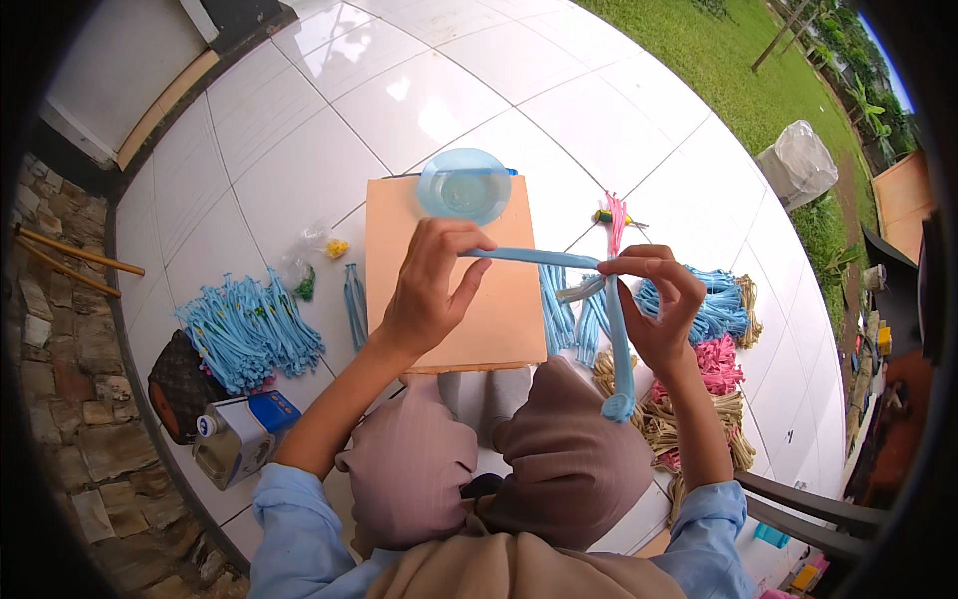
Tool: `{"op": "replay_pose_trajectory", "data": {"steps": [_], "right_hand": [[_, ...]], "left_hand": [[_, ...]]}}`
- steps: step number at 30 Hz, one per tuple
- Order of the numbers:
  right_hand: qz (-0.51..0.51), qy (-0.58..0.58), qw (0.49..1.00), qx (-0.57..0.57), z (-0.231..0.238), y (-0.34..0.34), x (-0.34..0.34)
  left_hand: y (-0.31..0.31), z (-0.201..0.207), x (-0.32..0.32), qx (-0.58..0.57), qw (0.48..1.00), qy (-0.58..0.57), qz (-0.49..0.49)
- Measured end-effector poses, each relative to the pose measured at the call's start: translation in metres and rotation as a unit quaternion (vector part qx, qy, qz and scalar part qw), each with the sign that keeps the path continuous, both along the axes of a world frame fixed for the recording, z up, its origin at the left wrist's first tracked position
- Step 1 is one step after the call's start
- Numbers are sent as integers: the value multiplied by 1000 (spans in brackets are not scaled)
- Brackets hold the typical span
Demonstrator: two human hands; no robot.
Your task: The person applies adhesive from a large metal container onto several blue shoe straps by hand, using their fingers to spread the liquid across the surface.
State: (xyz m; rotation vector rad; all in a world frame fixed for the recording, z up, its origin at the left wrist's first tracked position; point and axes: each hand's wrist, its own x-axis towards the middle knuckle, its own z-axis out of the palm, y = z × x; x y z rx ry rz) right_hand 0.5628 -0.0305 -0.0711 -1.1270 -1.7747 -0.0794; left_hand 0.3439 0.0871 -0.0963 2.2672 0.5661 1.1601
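A light blue flat strip (539,257) is stretched level between my two hands, above the front of a peach-coloured board (449,334). Its left end is pinched by the thumb and fingers of my left hand (424,285). My right hand (661,299) pinches it at the other side, where it bends. From that bend a longer tail hangs toward my knees, finishing in a coiled end (619,406). A short loose piece also sticks out left below the right fingers. Beyond my hands, a clear bluish bowl (429,190) stands on the board's far edge.
Blue strip bundles (249,334) lie left beside a metal can (238,441) and a dark brown bag (180,384). Right are more blue bundles (714,304), pink bundles (718,364) and beige bundles (733,429). A yellow-green screwdriver (603,216) lies by pink strands (616,225).
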Motion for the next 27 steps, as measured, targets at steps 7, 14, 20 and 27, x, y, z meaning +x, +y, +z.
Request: {"op": "replay_pose_trajectory", "data": {"steps": [7, 14, 20, 27], "right_hand": [[105, 322, 940, -49, 148, 42, -96], [264, 563, 778, -90, 159, 121, -224], [355, 672, 526, -382, 49, 164, -324], [70, 465, 795, -382, -130, 95, -356]], "left_hand": [[-8, 77, -51, -60, 976, -205, 32], [0, 108, -131, -213, 964, -156, 12], [38, 81, -212, -67, 901, -336, 267], [43, -30, -256, 26, 869, -21, 493]]}}
